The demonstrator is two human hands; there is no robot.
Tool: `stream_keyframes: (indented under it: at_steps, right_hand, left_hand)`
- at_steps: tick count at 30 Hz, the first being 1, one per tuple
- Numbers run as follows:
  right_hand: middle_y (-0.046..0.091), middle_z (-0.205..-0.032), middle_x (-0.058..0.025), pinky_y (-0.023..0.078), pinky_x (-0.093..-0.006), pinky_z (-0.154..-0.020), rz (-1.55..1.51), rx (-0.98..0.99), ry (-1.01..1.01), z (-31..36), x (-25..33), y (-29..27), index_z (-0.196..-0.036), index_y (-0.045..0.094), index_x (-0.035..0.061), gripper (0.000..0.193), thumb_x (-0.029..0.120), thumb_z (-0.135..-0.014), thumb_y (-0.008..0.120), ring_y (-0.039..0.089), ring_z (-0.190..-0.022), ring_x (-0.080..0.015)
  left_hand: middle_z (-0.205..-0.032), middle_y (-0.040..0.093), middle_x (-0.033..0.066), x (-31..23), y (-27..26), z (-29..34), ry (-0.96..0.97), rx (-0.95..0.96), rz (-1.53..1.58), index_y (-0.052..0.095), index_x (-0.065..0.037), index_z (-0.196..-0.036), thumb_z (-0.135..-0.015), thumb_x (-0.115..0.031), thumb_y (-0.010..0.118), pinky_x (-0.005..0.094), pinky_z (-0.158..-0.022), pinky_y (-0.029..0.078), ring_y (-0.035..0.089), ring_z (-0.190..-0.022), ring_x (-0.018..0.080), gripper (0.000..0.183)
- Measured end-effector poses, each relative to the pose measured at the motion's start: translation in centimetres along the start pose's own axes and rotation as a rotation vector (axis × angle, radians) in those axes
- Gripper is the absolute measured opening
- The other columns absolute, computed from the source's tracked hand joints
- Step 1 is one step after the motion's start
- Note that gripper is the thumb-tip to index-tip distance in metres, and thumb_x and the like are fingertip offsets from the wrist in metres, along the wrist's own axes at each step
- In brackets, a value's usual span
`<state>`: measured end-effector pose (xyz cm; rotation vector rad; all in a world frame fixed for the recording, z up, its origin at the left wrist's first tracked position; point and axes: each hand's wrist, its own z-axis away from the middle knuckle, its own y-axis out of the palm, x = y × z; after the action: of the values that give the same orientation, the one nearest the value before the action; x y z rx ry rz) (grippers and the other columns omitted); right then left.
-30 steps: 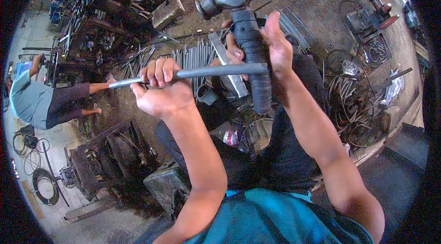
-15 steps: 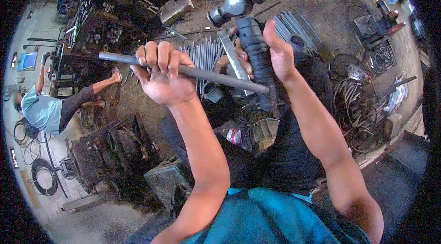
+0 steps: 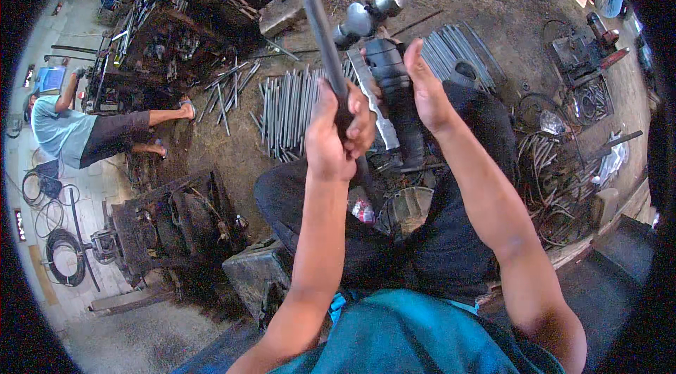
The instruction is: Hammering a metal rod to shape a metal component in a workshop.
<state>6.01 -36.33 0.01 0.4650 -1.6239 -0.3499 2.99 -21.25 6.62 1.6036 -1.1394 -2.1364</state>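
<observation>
My left hand (image 3: pixel 331 140) is closed around a dark round metal rod (image 3: pixel 322 32), whose upper part rises away from me above the fist. My right hand (image 3: pixel 431 98) is at a ball-peen hammer (image 3: pixel 358 20) with a thick black-wrapped handle (image 3: pixel 394 92). Its thumb sticks up along the right side, while the fingers are mostly hidden behind the handle. Between the two hands is a flat pale metal strip (image 3: pixel 373 101) with an uneven edge, close against the handle; whether fingers hold it I cannot tell.
Rows of cut metal rods (image 3: pixel 290 110) lie on the dirt floor beyond my knees, with another bundle (image 3: pixel 458 50) at right. A concrete-like block (image 3: pixel 283 13) is farther off. Machinery (image 3: pixel 176 226) stands left, near a person in a light shirt (image 3: pixel 60 127). Cables and rods (image 3: pixel 546 163) clutter the right.
The rod has swung from lying across the hammer handle to pointing away from me, and my left hand has turned and moved right. My right hand stays nearly in place with the hammer.
</observation>
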Motion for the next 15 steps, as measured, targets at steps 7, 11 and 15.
stream_keyframes:
  at_steps: [7,11,15]
  right_hand:
    - [0.060,-0.079,-0.0046,0.048,-0.0242,-0.056,-0.271,0.054,0.151,2.0,3.4,0.4,-0.108,0.056,0.0019,0.074,0.067,-0.073,0.068,0.059,-0.067,-0.0116]
    - [0.062,-0.081,-0.0052,0.049,-0.0272,-0.061,-0.041,0.078,0.013,2.1,5.4,0.3,-0.108,0.055,0.0013,0.056,0.028,-0.068,0.083,0.061,-0.068,-0.0144]
    - [0.063,-0.078,-0.0056,0.049,-0.0290,-0.059,0.180,-0.043,0.122,2.4,5.0,-0.6,-0.102,0.057,0.0007,0.043,0.010,-0.066,0.078,0.060,-0.062,-0.0155]
  left_hand:
    - [-0.065,0.052,0.0030,1.4,-2.5,2.3,-0.037,0.074,-0.485,0.055,-0.003,-0.089,-0.084,-0.063,0.056,0.0220,-0.043,0.032,0.045,-0.049,0.0087,0.060]
    - [-0.093,0.058,0.0016,2.8,-4.2,2.6,0.180,0.002,-0.610,0.058,-0.001,-0.105,-0.080,-0.059,0.065,0.0249,-0.073,0.042,0.054,-0.082,0.0110,0.064]
    - [-0.078,0.056,-0.0011,2.9,-7.2,1.2,0.159,-0.296,-0.607,0.059,-0.006,-0.088,-0.087,-0.021,0.062,0.0264,-0.066,0.041,0.052,-0.072,0.0104,0.016]
